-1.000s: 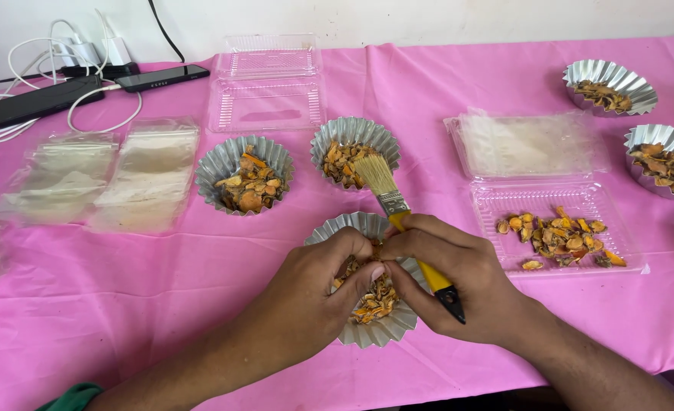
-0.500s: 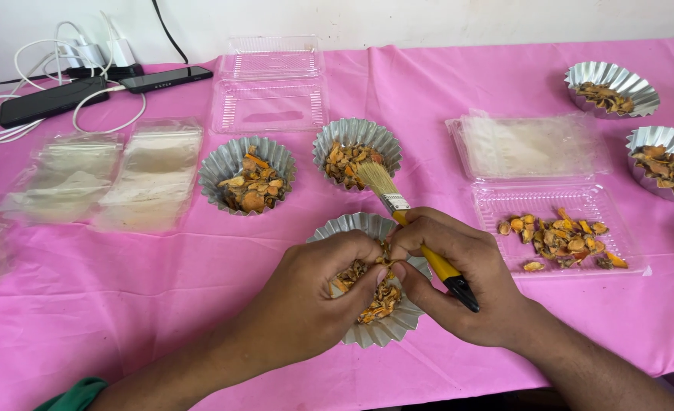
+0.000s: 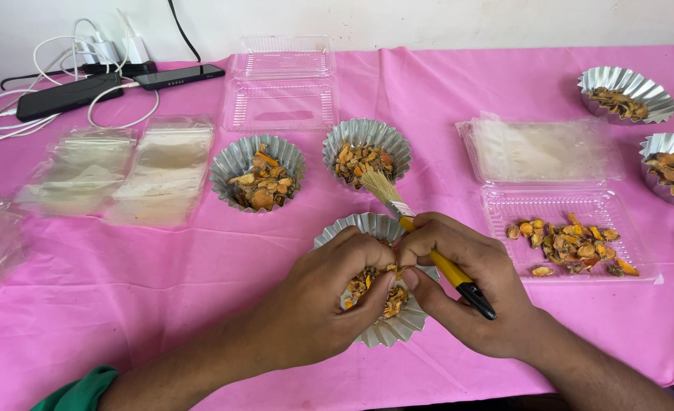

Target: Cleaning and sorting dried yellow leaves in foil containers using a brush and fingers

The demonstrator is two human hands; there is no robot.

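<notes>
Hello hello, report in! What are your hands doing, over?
Left hand and right hand pinching orange pieces over near foil cup. Right hand also holds yellow brush. Nothing in the way.

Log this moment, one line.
left hand: fingers in foil cup of orange pieces | right hand: holding yellow brush, bristles up | pink tablecloth

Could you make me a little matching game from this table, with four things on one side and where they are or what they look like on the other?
Things:
1. paintbrush
2. phones
3. open clear box
4. foil cup

Descriptions:
A. black, at the far left by white cables
B. under both hands, holding dried orange pieces
C. yellow handle, held in the right hand
D. at the right, a few orange pieces inside

Pairs: 1-C, 2-A, 3-D, 4-B
</notes>
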